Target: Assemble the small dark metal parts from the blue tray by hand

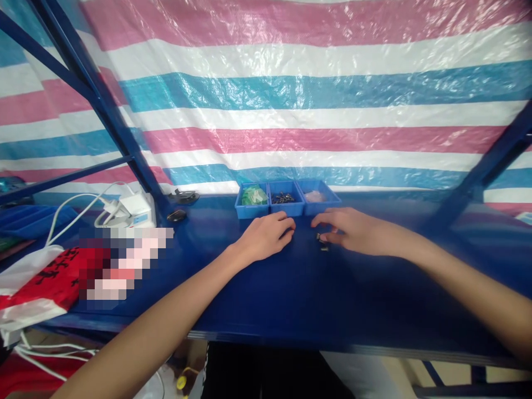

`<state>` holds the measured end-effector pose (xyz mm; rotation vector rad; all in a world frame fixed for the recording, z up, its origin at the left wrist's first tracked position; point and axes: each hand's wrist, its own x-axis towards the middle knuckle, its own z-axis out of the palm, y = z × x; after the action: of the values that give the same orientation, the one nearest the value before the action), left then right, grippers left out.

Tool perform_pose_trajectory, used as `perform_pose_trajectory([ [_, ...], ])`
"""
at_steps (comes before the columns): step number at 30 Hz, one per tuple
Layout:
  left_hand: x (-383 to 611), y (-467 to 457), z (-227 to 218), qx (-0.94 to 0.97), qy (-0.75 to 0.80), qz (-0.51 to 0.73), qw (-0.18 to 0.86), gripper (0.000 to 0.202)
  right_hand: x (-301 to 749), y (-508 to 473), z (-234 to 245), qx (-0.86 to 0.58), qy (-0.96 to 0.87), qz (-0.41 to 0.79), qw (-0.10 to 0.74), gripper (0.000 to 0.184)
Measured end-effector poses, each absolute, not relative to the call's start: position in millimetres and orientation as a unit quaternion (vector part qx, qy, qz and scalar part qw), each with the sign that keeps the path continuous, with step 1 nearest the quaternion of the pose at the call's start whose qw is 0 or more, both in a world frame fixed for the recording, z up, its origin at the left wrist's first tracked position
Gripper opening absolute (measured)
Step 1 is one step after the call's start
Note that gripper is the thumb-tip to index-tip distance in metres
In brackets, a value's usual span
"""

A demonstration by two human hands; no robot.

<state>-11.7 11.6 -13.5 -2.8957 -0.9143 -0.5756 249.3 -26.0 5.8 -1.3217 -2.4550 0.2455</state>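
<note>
My left hand (266, 237) rests curled and empty on the bench (266, 288). My right hand (353, 230) pinches a small dark part (319, 237); another part (324, 249) lies just below it, three bins (286, 209) just beyond.

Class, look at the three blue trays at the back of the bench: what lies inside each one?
Left tray holds green pieces; middle tray small dark parts; right tray pale pinkish bits. The front walls hide what lies lower in each tray.

blue bench (266, 293), three blue bins (287, 199) in a row at the back, tiny dark parts (322, 243) loose mid-bench, white charger (135, 208) and red-white bag (37, 282) off left
</note>
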Motion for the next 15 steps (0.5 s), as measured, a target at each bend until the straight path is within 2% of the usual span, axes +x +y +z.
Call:
perform_pose_trajectory([
  [3,-12,10,-12,-0.939,-0.293,-0.180,0.027,0.022,249,-27,3,-0.455,-0.865,0.129,0.167,0.025],
  [15,-10,7,-10,-0.944,-0.290,-0.157,0.031,0.020,221,-25,-14,-0.431,-0.876,0.090,0.199,0.020],
])
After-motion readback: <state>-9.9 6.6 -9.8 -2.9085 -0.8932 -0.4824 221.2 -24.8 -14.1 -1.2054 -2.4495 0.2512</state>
